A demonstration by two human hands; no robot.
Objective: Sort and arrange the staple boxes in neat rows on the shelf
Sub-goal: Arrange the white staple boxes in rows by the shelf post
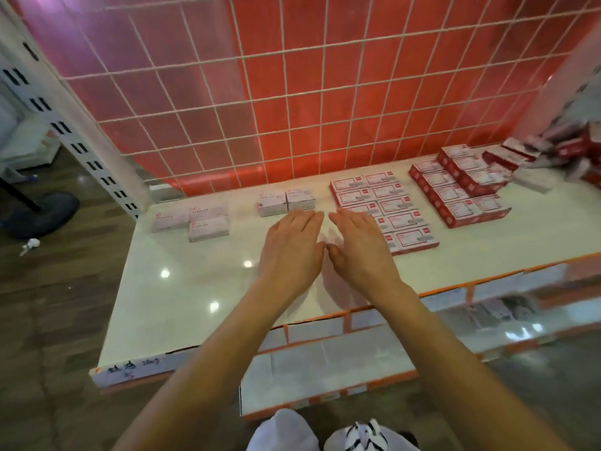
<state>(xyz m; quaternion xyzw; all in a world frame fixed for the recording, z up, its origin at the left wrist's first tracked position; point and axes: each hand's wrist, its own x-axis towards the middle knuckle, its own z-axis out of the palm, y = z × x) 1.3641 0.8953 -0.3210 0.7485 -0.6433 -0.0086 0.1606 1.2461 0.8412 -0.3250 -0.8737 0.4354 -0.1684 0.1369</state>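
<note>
Left hand point(292, 245) and right hand point(361, 249) lie flat side by side over the glossy white shelf point(182, 288), fingers straight, thumbs nearly meeting, holding nothing. From my head view I cannot tell whether the palms touch the surface. My left fingertips reach just short of a pair of pale pink-white staple boxes point(286, 201) near the shelf's back edge. My right hand overlaps the left side of a flat two-column block of red-and-white staple boxes point(390, 206). Further right stands a stacked block of red boxes point(455, 193), with a loose heap of red boxes point(559, 151) in the back right corner. Three white boxes marked STAPLES point(192, 219) sit towards the left edge. Behind rises a red panel with white wire grid point(292, 92).
</note>
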